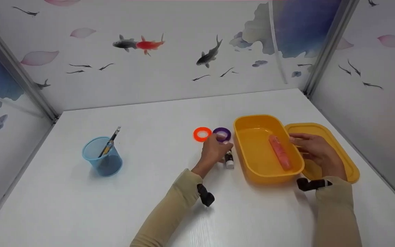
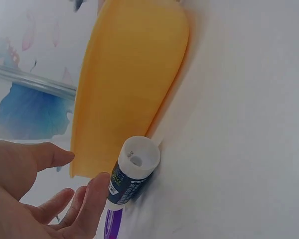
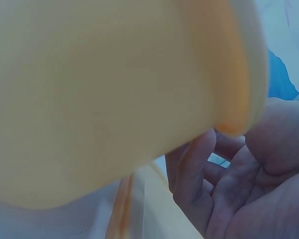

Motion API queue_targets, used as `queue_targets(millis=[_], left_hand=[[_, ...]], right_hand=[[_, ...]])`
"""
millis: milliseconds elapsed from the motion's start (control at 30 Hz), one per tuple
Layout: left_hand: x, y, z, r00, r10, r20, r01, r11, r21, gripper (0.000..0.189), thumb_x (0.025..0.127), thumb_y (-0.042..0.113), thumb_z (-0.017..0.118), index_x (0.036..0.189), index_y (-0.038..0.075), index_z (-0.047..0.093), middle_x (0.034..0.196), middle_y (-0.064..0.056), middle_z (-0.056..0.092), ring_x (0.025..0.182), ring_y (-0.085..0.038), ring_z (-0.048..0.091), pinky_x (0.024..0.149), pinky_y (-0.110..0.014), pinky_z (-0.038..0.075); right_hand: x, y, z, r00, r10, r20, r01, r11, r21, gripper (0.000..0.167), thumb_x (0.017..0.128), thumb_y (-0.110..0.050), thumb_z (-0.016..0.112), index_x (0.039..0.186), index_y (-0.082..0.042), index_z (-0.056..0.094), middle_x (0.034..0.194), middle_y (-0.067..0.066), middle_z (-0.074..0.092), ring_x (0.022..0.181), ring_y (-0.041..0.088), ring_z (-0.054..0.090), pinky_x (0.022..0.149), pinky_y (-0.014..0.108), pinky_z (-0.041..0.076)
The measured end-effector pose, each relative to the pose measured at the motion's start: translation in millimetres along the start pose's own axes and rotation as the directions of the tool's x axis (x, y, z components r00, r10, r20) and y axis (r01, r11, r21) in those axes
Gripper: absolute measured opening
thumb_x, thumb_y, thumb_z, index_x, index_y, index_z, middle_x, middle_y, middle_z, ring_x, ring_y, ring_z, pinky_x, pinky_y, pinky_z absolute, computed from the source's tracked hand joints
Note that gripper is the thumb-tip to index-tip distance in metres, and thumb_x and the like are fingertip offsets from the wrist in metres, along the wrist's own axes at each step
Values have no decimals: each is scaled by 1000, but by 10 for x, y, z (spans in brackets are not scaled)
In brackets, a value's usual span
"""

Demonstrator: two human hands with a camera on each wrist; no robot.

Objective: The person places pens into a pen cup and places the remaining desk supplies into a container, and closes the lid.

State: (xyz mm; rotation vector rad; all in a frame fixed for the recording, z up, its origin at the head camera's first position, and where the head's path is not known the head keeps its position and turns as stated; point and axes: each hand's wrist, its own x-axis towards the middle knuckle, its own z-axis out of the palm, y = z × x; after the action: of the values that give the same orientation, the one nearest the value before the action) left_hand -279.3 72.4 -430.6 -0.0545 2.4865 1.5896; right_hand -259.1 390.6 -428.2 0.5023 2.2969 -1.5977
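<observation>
My left hand (image 1: 213, 151) is at a dark glue stick (image 1: 229, 158) with white ends, which lies left of a yellow box (image 1: 252, 173). In the left wrist view the thumb and fingers are spread apart, with one fingertip right at the glue stick (image 2: 132, 172). A purple ring (image 1: 227, 130) and an orange ring (image 1: 197, 139), like tape rolls, lie just beyond this hand. My right hand (image 1: 315, 151) holds the box's right side, fingers bent under the rim. Inside the box is a long pink object (image 1: 280, 152).
A matching yellow lid (image 1: 341, 157) lies on the white table right of the box, partly under my right hand. Farther left stands a light-blue cup (image 1: 106, 164) with a few pens or brushes (image 1: 112, 138). Patterned walls (image 1: 170, 75) enclose the table's back and sides.
</observation>
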Motion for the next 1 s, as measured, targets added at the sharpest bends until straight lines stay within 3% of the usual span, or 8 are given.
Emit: queue_targets(millis=[167, 400, 567, 767, 900, 1000], left_hand=[[15, -54, 20, 998, -62, -7, 62, 998, 1, 48, 89, 28, 76, 128, 8, 57, 115, -8, 67, 81, -17, 67, 59, -24, 60], [45, -131, 46, 995, -98, 33, 99, 995, -30, 51, 82, 26, 83, 120, 10, 53, 106, -7, 65, 77, -16, 68, 59, -28, 61], [56, -141, 60, 995, -93, 43, 95, 995, -37, 56, 79, 23, 86, 121, 10, 52, 110, -8, 64, 80, -17, 69, 60, -29, 62], [40, -134, 112, 998, -58, 29, 57, 998, 18, 61, 78, 24, 87, 125, 10, 51, 117, -9, 63, 85, -16, 66, 69, -26, 62], [29, -124, 143, 998, -61, 24, 61, 998, 31, 62, 78, 22, 87, 127, 9, 51, 117, -9, 62, 87, -18, 65, 68, -27, 62], [25, -110, 136, 998, -56, 24, 55, 998, 39, 61, 80, 18, 85, 129, 7, 50, 120, -10, 62, 93, -19, 65, 75, -29, 63]], right_hand=[[7, -15, 12, 1000, -5, 0, 5, 1000, -10, 88, 86, -58, 68, 156, -18, 35, 162, 11, 34, 135, 32, 46, 119, 43, 40], [-1, -16, 5, 1000, -9, 6, 9, 1000, -12, 91, 85, -60, 69, 157, -17, 33, 162, 12, 33, 134, 32, 47, 118, 42, 41], [5, -9, -4, 1000, -16, 9, 16, 1000, -22, 91, 85, -61, 68, 157, -17, 33, 162, 11, 34, 134, 31, 47, 117, 42, 42], [11, 17, -15, 999, -45, 17, 46, 998, -50, 92, 87, -63, 63, 158, -16, 30, 163, 12, 33, 137, 31, 47, 117, 40, 42], [18, 21, -20, 999, -38, 15, 38, 999, -31, 94, 85, -64, 65, 158, -16, 30, 164, 12, 31, 140, 32, 44, 118, 42, 40], [21, 19, -21, 999, -28, 16, 28, 1000, -13, 95, 84, -63, 66, 158, -17, 30, 165, 11, 31, 141, 33, 42, 119, 42, 39]])
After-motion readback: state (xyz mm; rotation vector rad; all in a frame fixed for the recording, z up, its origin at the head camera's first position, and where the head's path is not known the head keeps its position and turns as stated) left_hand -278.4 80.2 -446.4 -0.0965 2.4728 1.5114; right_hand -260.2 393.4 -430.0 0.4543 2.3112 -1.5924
